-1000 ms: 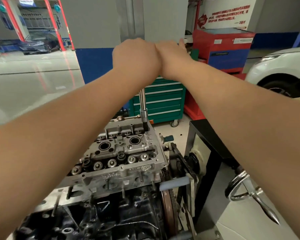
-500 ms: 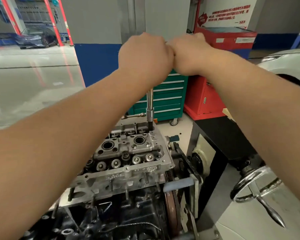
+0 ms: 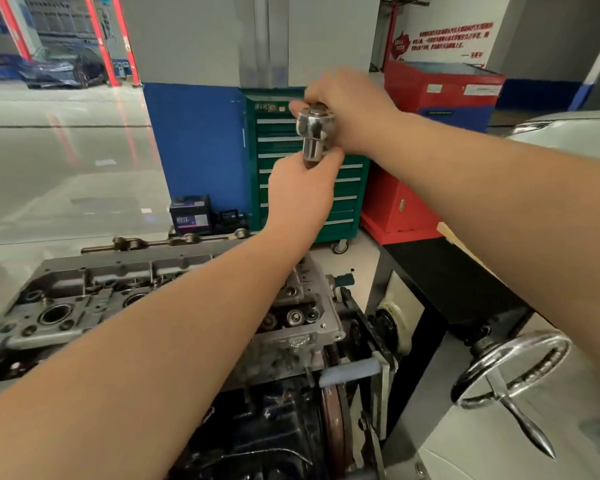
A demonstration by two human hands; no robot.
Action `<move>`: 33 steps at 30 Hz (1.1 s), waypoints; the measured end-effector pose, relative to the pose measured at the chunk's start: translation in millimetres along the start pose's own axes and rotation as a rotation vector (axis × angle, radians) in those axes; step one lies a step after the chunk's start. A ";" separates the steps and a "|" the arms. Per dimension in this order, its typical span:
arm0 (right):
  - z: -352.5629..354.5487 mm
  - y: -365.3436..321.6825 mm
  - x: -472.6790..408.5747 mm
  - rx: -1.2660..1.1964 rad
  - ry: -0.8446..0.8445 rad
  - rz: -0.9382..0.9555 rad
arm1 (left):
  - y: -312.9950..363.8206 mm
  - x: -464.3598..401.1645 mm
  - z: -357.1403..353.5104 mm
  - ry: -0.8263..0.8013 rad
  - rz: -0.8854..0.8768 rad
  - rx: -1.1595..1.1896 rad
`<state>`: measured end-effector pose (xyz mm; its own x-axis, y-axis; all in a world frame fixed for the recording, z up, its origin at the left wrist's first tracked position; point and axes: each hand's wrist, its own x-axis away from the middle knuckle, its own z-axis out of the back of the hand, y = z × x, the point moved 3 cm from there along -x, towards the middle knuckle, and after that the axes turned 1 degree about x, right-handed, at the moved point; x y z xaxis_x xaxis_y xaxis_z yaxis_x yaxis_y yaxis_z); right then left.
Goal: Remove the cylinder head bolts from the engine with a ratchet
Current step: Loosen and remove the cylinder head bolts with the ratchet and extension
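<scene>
Here our right hand (image 3: 352,109) wraps the ratchet (image 3: 315,128) head, and our left hand's (image 3: 302,199) fingers pinch the extension below it, above the engine's (image 3: 84,299) right end. If our grip tilts, the hidden socket may slip off the bolt.

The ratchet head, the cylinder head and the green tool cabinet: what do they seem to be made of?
Ratchet head: looks like polished, chrome-plated steel, since it shows mirror-bright highlights.
Cylinder head: probably cast aluminium, given its dull grey, matt, grainy surface with oily dark stains.
Green tool cabinet: apparently painted sheet metal, smooth and glossy green, with pale metallic drawer pulls.
</scene>
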<state>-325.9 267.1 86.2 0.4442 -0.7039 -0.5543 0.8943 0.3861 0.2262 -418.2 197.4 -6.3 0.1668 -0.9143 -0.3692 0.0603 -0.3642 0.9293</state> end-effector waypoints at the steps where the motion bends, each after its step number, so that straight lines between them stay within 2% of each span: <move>1: 4.8 8.7 11.0 0.033 -0.034 -0.041 | -0.8 -6.3 -1.8 -0.056 0.023 0.004; 4: 29.9 21.0 53.4 0.180 -0.081 -0.252 | -5.2 -18.1 -1.7 -0.320 0.072 0.041; 6: 50.7 12.5 85.0 0.303 -0.028 -0.284 | -9.8 -23.4 2.5 -0.391 0.025 0.017; 9: 83.4 -20.4 120.6 0.415 0.088 -0.145 | -13.9 -22.4 4.0 -0.352 -0.007 0.022; 13: 74.0 -22.8 90.2 0.404 -0.047 -0.151 | -18.5 -16.4 7.3 -0.213 0.146 0.185; 15: 58.9 -19.2 57.2 0.320 -0.111 -0.133 | -18.5 -9.5 8.5 -0.223 0.143 0.236; 19: 32.7 -29.8 20.3 -0.037 -0.181 0.058 | -12.6 -2.1 7.1 -0.244 0.134 0.199; 24: 35.8 -13.0 19.3 0.107 -0.169 0.009 | -13.8 -10.2 11.3 -0.337 0.137 0.073; 27: 38.7 -7.4 25.8 0.135 -0.136 -0.022 | -17.0 -13.5 11.0 -0.390 0.163 0.094; 33: 39.6 -10.4 30.9 0.161 -0.106 -0.056 | -21.9 -18.6 8.1 -0.359 0.149 0.110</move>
<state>-319.3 217.7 98.4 0.3895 -0.7836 -0.4841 0.9111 0.2507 0.3272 -430.6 221.0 -19.8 -0.1893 -0.9554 -0.2268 -0.0477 -0.2217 0.9739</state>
